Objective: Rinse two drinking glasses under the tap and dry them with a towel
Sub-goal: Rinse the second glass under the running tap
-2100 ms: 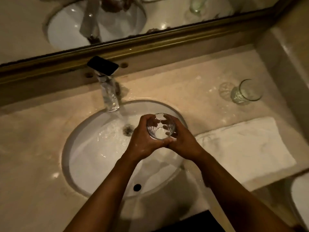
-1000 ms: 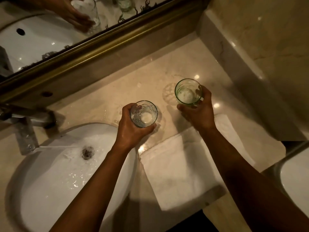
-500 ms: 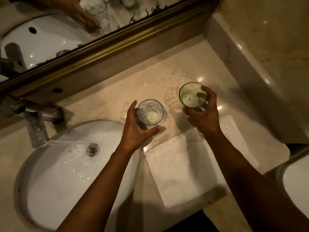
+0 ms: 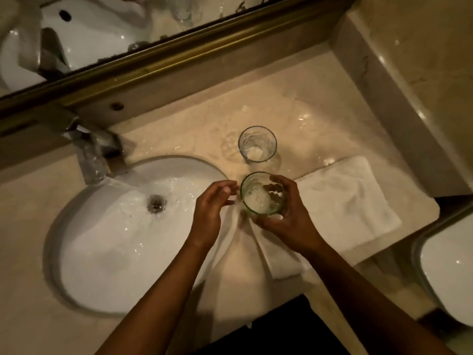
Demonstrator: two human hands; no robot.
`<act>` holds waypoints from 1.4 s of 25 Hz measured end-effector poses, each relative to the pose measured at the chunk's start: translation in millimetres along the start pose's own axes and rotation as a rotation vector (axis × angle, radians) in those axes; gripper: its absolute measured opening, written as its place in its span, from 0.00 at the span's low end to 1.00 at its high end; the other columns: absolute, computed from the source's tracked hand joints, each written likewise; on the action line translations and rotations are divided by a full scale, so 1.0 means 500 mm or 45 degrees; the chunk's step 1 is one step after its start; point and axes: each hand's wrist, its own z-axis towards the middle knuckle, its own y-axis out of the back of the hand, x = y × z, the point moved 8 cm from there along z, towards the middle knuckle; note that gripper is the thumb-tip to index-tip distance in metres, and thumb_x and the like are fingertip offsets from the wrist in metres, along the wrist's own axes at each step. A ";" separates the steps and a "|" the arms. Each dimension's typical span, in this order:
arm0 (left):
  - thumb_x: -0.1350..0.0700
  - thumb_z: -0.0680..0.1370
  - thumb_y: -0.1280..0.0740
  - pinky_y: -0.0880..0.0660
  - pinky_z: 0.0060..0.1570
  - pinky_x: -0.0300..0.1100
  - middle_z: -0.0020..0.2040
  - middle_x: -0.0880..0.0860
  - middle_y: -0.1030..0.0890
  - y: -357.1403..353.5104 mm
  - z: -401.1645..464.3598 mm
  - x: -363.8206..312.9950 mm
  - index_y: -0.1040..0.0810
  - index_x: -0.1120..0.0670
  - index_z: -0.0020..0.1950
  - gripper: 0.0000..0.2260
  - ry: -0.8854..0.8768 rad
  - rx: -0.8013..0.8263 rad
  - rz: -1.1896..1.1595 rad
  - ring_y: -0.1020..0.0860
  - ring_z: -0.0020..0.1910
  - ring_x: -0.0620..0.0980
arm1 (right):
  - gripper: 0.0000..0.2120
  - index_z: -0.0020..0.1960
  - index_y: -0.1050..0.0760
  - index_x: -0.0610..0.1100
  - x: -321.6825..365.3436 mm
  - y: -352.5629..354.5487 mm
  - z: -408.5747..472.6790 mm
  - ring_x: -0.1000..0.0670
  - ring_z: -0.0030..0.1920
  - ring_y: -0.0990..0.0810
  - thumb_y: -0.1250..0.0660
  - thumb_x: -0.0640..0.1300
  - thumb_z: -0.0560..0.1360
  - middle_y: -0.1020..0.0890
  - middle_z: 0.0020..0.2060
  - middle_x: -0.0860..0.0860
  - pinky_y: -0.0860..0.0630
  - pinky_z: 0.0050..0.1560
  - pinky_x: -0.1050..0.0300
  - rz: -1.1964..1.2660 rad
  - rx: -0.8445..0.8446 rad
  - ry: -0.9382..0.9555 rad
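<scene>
A clear drinking glass (image 4: 257,144) stands upright on the marble counter (image 4: 179,129), with no hand on it. Just in front of it my right hand (image 4: 286,219) holds a green-tinted glass (image 4: 262,194) upright from its right side. My left hand (image 4: 211,208) is close to that glass on its left, fingers curled on a gathered fold of the white towel (image 4: 345,203). The towel lies on the counter to the right, and one part is pulled up under the held glass and hangs down towards me.
Water runs from the chrome tap (image 4: 92,160) into the white oval sink (image 4: 84,252) on the left. A gold-framed mirror (image 4: 179,55) lines the back, and a marble side wall (image 4: 409,124) closes the right. A white fixture (image 4: 450,272) sits at the lower right.
My left hand has let go of the clear glass, which now stands on the counter, and has taken hold of the towel. My right hand has brought the green-tinted glass nearer, over the towel.
</scene>
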 end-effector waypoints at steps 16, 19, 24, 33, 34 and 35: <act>0.42 0.82 0.40 0.19 0.49 0.49 0.58 0.57 0.16 0.415 -0.045 0.196 0.21 0.56 0.65 0.22 0.561 -0.452 -1.136 0.17 0.55 0.54 | 0.41 0.76 0.39 0.54 0.078 -0.561 0.039 0.57 0.73 0.36 0.22 0.51 0.69 0.33 0.73 0.55 0.37 0.72 0.64 -0.565 0.416 0.416; 0.38 0.83 0.41 0.21 0.56 0.49 0.54 0.58 0.14 0.453 0.000 0.206 0.20 0.58 0.62 0.25 0.543 -0.476 -1.094 0.16 0.53 0.53 | 0.25 0.68 0.25 0.46 0.109 -0.591 0.068 0.52 0.69 0.29 0.25 0.46 0.73 0.22 0.66 0.49 0.30 0.69 0.56 -0.812 0.354 0.815; 0.39 0.83 0.40 0.22 0.54 0.48 0.50 0.58 0.15 0.494 0.086 0.223 0.16 0.59 0.56 0.25 0.569 -0.508 -0.986 0.18 0.50 0.55 | 0.18 0.61 0.19 0.49 0.066 -0.649 0.138 0.45 0.57 0.18 0.30 0.39 0.73 0.16 0.58 0.49 0.21 0.55 0.52 -1.145 0.635 0.909; 0.54 0.73 0.31 0.24 0.48 0.48 0.43 0.59 0.19 0.516 0.170 0.240 0.17 0.59 0.46 0.10 0.490 -0.391 -0.815 0.20 0.43 0.55 | 0.25 0.67 0.23 0.46 0.012 -0.707 0.191 0.41 0.57 0.19 0.31 0.36 0.70 0.19 0.61 0.44 0.20 0.53 0.49 -1.334 0.741 0.897; 0.55 0.75 0.31 0.23 0.48 0.48 0.43 0.59 0.19 0.523 0.167 0.251 0.17 0.60 0.47 0.09 0.467 -0.458 -0.822 0.20 0.43 0.56 | 0.25 0.70 0.27 0.45 0.011 -0.714 0.179 0.43 0.57 0.20 0.33 0.36 0.73 0.20 0.61 0.44 0.21 0.53 0.52 -1.211 0.764 0.765; 0.54 0.75 0.31 0.23 0.48 0.48 0.43 0.59 0.20 0.525 0.165 0.261 0.18 0.60 0.49 0.10 0.453 -0.508 -0.827 0.20 0.43 0.56 | 0.25 0.72 0.30 0.45 0.009 -0.723 0.167 0.47 0.55 0.20 0.35 0.37 0.75 0.20 0.60 0.45 0.22 0.52 0.58 -1.014 0.788 0.590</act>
